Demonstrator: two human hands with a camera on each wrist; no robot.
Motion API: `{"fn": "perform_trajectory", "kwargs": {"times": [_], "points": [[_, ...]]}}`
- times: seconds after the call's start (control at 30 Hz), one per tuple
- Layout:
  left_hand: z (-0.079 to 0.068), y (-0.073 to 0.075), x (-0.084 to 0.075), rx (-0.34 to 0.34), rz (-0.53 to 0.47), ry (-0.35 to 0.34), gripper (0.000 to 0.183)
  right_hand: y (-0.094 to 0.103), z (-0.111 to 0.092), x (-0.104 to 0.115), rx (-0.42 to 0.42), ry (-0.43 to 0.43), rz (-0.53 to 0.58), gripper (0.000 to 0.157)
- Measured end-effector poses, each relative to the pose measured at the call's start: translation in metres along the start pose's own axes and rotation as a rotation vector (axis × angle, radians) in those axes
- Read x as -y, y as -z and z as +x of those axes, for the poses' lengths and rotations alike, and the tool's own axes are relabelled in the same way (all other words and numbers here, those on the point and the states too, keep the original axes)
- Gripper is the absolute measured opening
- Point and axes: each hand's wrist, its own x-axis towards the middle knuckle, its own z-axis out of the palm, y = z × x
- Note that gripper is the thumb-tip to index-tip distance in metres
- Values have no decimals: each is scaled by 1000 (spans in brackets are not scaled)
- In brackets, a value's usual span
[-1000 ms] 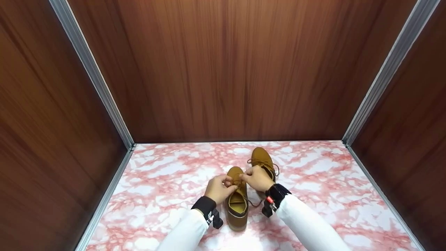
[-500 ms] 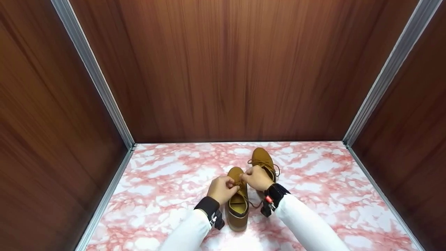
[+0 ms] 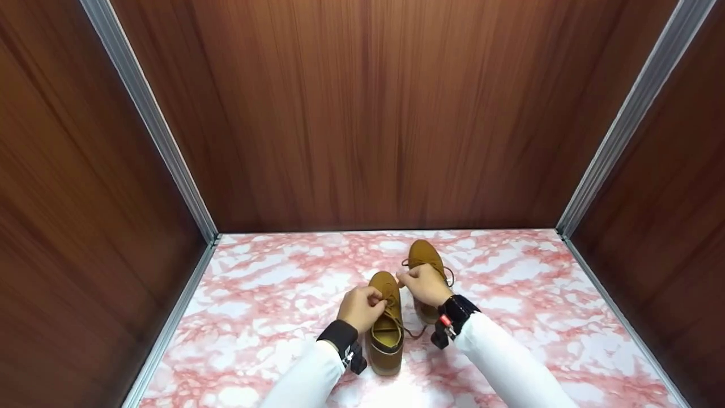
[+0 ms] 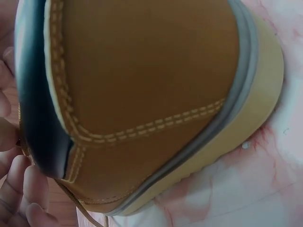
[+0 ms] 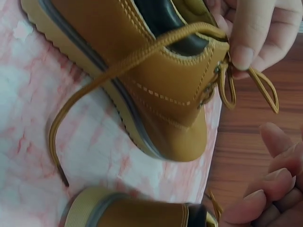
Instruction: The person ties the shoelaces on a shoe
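Note:
A tan lace-up shoe (image 3: pixel 386 358) stands upright on the floor, toe pointing away. My left hand (image 3: pixel 358 310) is over its lacing from the left. In the right wrist view that hand's thumb and finger pinch the shoelace (image 5: pixel 265 90) at the knot, where two small loops stick out. A long lace end (image 5: pixel 118 66) trails over the shoe's side. My right hand (image 3: pixel 426 285) is between this shoe and the other tan shoe (image 3: pixel 422 252), partly covering the latter. Its fingers are loosely bent, apart from the lace, with nothing between them (image 5: pixel 279 184).
Pink-and-white marbled flooring (image 3: pixel 272 294) lies under both shoes. A brown wood-look panel (image 3: pixel 362 124) rises behind, with similar panels at the left and right and grey metal strips in the corners. The second shoe stands slightly farther back, to the right.
My right hand has let go of the lace and moved a little to the right, off the first shoe. My left hand shifted slightly right and stays on the lacing. The shoes have not moved.

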Motion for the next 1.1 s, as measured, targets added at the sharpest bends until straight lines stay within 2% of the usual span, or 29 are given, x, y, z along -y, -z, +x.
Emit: {"fn": "perform_trajectory", "kwargs": {"times": [0.13, 0.33, 0.43, 0.63, 0.73, 0.83, 1.1], "points": [[0, 0, -1, 20, -61, 51, 6, 4, 0, -4, -29, -26, 17, 41], [1, 0, 1, 41, -147, 135, 7, 8, -4, -11, -24, -7, 28, 42], [1, 1, 1, 48, -174, 147, 6, 10, -7, -15, -7, 11, 9, 38], [1, 5, 2, 84, -240, 176, 10, 8, -14, -20, 30, 108, -54, 28], [1, 7, 4, 104, -255, 174, 10, 5, -18, -22, 46, 158, -74, 26], [2, 9, 7, 120, -277, 145, 8, 2, -24, -23, 77, 203, -95, 24], [1, 12, 14, 175, -337, 113, 12, -6, -33, -22, 187, 279, -109, 16]]}}
